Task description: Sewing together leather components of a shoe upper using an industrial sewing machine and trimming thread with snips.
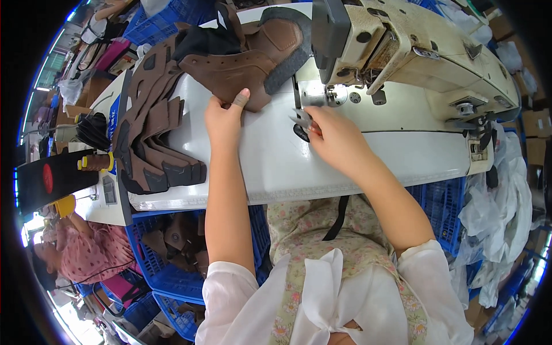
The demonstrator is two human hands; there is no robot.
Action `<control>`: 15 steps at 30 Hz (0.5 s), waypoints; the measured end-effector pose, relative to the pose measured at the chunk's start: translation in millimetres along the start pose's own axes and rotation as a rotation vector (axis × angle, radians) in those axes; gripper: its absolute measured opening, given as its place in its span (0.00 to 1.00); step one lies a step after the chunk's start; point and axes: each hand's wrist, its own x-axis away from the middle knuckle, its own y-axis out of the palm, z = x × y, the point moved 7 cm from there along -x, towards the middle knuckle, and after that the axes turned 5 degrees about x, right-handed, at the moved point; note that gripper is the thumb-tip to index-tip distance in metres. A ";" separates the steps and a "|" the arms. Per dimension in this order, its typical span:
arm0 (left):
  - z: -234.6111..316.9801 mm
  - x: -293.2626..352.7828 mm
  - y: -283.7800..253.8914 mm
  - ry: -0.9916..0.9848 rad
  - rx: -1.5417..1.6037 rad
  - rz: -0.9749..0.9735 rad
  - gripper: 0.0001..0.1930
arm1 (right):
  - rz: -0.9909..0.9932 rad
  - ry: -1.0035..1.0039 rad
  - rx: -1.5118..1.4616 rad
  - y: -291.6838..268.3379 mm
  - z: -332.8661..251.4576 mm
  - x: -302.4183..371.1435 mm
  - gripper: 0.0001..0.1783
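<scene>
My left hand is closed on the lower edge of a brown leather shoe upper, thumb on top. The upper has a row of eyelets, a black lining and a grey fuzzy edge, and lies spread on the white sewing table. My right hand grips a small pair of metal thread snips, its blades pointing left toward the upper, apart from it. That hand is just in front of the needle area of a sewing machine. Part of the snips is hidden by my fingers.
Stacked brown upper pieces lie on the table's left side. Below are blue crates holding brown parts. Thread spools stand at the left. Plastic bags hang at the right. Another person sits at lower left.
</scene>
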 end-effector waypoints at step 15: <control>-0.9 1.5 0.5 -0.002 0.037 -0.091 0.27 | 0.024 -0.006 0.318 15.8 -22.2 -29.4 0.26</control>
